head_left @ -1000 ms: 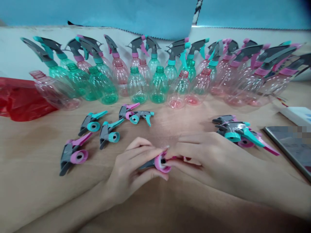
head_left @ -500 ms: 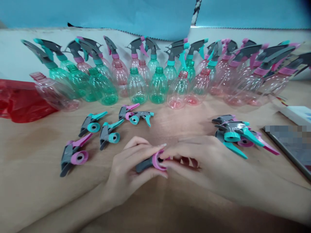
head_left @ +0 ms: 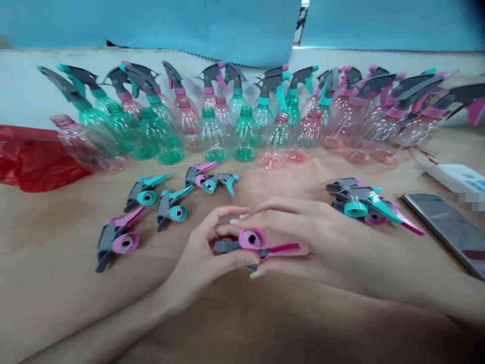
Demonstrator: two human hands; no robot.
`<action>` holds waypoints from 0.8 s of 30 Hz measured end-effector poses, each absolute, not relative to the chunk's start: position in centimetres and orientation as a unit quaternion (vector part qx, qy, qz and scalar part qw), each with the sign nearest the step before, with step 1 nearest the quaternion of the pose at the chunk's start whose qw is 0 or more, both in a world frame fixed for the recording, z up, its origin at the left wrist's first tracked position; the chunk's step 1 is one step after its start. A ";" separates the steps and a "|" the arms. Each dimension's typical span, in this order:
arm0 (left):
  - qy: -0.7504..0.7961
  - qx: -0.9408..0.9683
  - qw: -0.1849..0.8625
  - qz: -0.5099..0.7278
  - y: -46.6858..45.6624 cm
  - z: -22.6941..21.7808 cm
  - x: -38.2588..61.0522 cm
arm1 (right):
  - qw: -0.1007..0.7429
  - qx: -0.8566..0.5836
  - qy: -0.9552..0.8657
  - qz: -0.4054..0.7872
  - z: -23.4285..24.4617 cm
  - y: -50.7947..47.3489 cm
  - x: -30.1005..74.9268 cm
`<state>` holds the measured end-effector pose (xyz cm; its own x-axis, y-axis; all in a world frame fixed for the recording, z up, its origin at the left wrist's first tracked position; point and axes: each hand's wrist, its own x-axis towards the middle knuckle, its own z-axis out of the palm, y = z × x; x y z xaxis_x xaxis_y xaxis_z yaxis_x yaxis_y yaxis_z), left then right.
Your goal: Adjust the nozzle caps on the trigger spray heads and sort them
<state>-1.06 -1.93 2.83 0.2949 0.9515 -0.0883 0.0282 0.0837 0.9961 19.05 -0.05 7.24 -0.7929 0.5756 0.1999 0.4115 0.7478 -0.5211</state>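
Observation:
My left hand [head_left: 202, 258] and my right hand [head_left: 303, 237] meet at the table's near middle around one grey spray-trigger head with a pink collar and pink lever [head_left: 252, 241]. The left thumb and fingers pinch its grey body. The right hand's fingers curl over the lever side and touch it. The collar's opening faces up towards me. Several loose trigger heads, teal and pink, lie to the left [head_left: 168, 207], and a small pile [head_left: 359, 205] lies just beyond my right hand.
A row of green and pink plastic bottles [head_left: 246, 139], many with triggers fitted, spans the back of the wooden table [head_left: 56, 298]. A red plastic bag [head_left: 30, 159] lies far left. A phone [head_left: 450, 230] and a white box [head_left: 460, 177] sit at the right.
The trigger head has been turned between both hands: its pink collar now faces up and the pink lever shows pointing right. My fingers have lifted and spread over it.

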 end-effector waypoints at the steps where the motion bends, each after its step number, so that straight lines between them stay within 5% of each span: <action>1: 0.444 0.548 0.593 0.389 -2.0 2.9 -1.0 | 0.170 -0.260 -0.919 0.242 7.1 -0.2 18.8; 13: 0.376 0.621 0.594 0.347 -2.4 2.8 -0.7 | 0.175 -0.292 -0.909 0.242 8.0 -2.2 19.4; 24: 0.424 0.737 0.444 0.281 -1.4 1.0 -1.6 | 0.136 -0.501 -0.853 0.051 8.7 1.4 28.9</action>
<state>-1.61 -1.42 1.01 0.4819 0.8754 0.0385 0.3757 -0.2461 0.8935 28.88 1.39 8.65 -0.4607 0.8687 0.1821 0.8411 0.4928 -0.2229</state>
